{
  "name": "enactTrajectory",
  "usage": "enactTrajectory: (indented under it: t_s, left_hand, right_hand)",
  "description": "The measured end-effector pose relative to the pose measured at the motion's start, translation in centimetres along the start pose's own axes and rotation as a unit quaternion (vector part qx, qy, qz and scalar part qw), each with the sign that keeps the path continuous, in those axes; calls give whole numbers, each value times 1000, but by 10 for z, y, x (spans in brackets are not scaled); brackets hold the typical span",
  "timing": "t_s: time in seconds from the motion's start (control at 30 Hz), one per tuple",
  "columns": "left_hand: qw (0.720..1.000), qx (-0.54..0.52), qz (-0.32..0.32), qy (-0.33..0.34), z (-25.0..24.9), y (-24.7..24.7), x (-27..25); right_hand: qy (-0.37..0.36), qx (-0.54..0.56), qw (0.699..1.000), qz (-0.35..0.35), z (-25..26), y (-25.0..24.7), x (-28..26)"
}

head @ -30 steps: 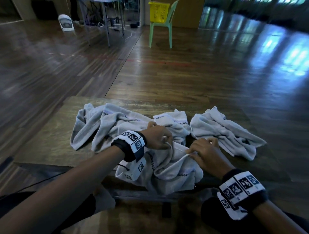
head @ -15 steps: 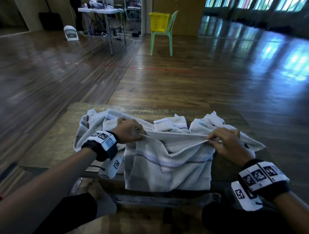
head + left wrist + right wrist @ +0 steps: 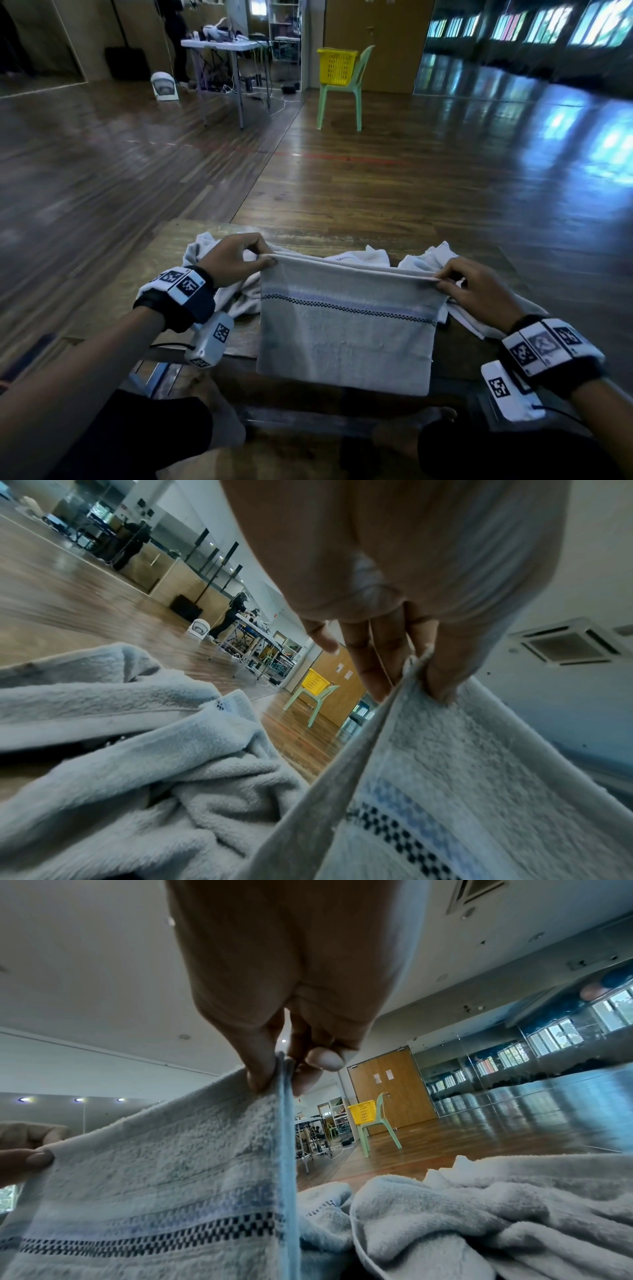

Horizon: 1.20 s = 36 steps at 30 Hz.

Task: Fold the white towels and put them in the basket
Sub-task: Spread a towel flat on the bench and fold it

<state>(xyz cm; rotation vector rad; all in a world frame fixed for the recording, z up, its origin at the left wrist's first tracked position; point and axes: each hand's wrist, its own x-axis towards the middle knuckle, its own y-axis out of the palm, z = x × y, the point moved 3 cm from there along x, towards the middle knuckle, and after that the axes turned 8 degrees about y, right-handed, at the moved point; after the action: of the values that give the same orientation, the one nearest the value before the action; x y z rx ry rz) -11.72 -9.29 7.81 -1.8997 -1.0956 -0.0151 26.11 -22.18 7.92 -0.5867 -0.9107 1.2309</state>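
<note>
Big hall w/ shiny wood floor; low table (image 3: 113,294) in front. Left hand (image 3: 233,260) & right hand (image 3: 479,291) each pinch a top corner of one towel (image 3: 346,329), thumb vs fingers, edge pulled taut. It hangs doubled over table's near edge, striped band across. Other towels (image 3: 370,255) lie crumpled behind it on the table. Basket (image 3: 337,66) sits on a green chair (image 3: 346,92), well apart across the room. Step: first fold prob. made. Next: lay it flat, fold again, keep corners aligned.
</note>
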Motion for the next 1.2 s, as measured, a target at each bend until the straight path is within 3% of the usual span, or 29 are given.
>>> enactTrajectory:
  t_s: [0.17,0.37,0.5,0.7,1.03,1.13,1.2]
  left_hand:
    - [999,-2,-41,-6,-15,-17,-9]
    - [998,45,38,-11,-25,-34,-27]
    - [999,10,34,7,-33,-44,-34]
    - [999,-11,32,11,-35,-55,-37]
    - [999,-29,11,-44,-39,-57,-22]
    - [997,19,-37,-73,-34,-58,2]
    - [990,76,-109,-45,-40,-66,21]
  right_hand:
    - [46,24,998,26,15,-13,2]
    - [4,-48,994,101,32,-25,-7]
    - [-13,-67,992,102,40,-27,-11]
    - [-8,-17,998,64,51,-35,-17]
    - [-17,-18,999,25,52,-40,-8]
    - [-5,-45,999,0,54,-37,21]
    - [-9,-39,997,-67,60,-47,44]
